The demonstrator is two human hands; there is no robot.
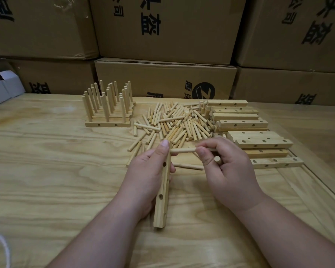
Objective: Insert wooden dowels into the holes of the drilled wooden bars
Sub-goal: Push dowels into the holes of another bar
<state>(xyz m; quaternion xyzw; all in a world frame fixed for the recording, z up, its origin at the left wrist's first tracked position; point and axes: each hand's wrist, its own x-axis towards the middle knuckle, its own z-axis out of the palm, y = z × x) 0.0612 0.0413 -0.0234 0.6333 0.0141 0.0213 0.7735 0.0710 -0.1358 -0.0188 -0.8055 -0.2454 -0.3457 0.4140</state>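
Observation:
My left hand (146,173) grips a drilled wooden bar (161,198) held lengthwise, pointing away from me, with several holes showing on its faces. My right hand (226,171) pinches a wooden dowel (183,150) that lies level, its left tip touching the bar's far end by my left thumb. A second dowel (217,159) sits tucked in my right palm, end-on to the camera. Behind my hands lies a loose pile of dowels (174,122).
Finished bars with upright dowels (108,105) stand at the back left of the wooden table (46,151). A stack of empty drilled bars (246,128) lies at the right. Cardboard boxes (162,78) wall off the back. One stray dowel (190,166) lies between my hands.

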